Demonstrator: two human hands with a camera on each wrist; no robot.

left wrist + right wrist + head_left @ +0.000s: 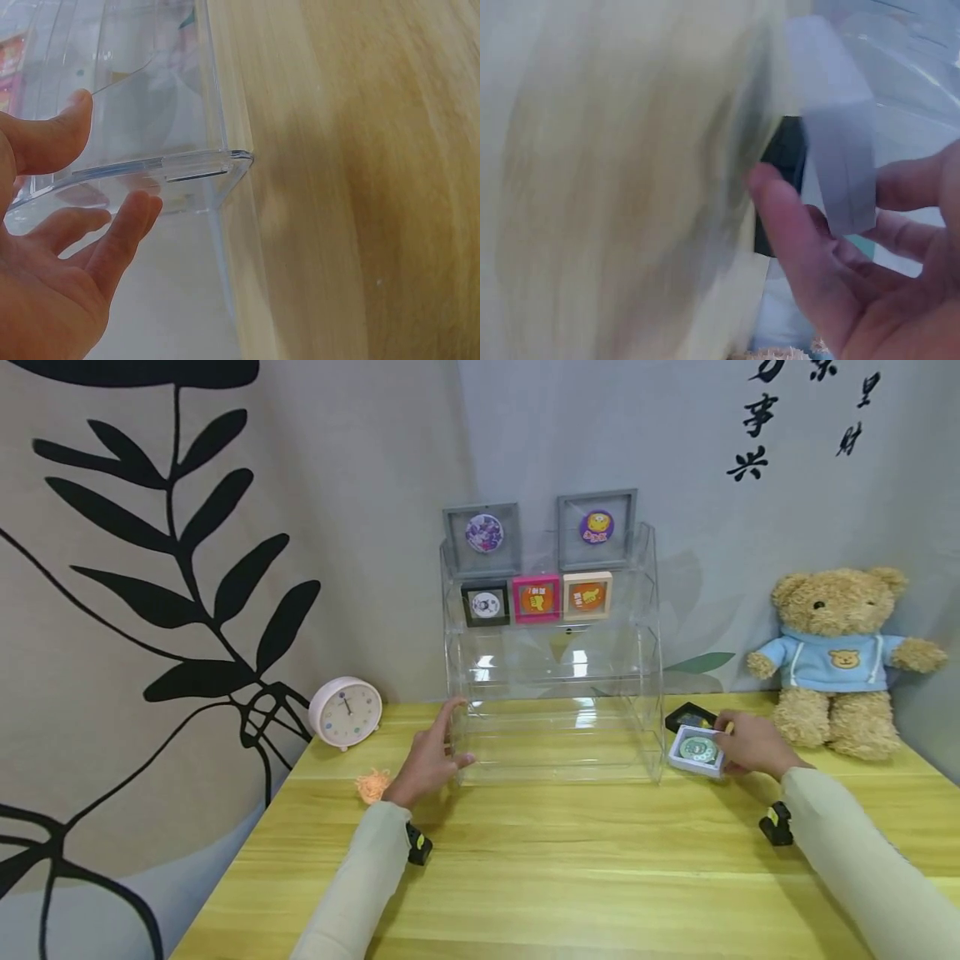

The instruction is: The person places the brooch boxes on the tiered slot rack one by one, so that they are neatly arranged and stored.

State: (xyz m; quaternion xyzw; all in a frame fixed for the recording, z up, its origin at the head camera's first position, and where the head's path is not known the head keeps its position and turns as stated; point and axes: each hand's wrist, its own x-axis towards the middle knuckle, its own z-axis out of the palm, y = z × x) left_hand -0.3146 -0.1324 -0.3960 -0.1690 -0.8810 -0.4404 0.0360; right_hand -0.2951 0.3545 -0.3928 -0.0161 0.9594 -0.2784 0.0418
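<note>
My right hand holds a small white square display frame with a green round badge inside. In the right wrist view the white frame is tilted on edge, its side between my thumb and fingers. A black frame lies on the table just behind it. On the other side, my left hand is at the left side panel of a clear tiered stand. The left wrist view shows the thumb and loosely spread fingers on either side of that clear panel; whether they press it, I cannot tell.
Two grey frames stand on the top tier. Below them are black, pink and cream frames. A white clock and an orange fluffy thing sit left, a teddy bear right.
</note>
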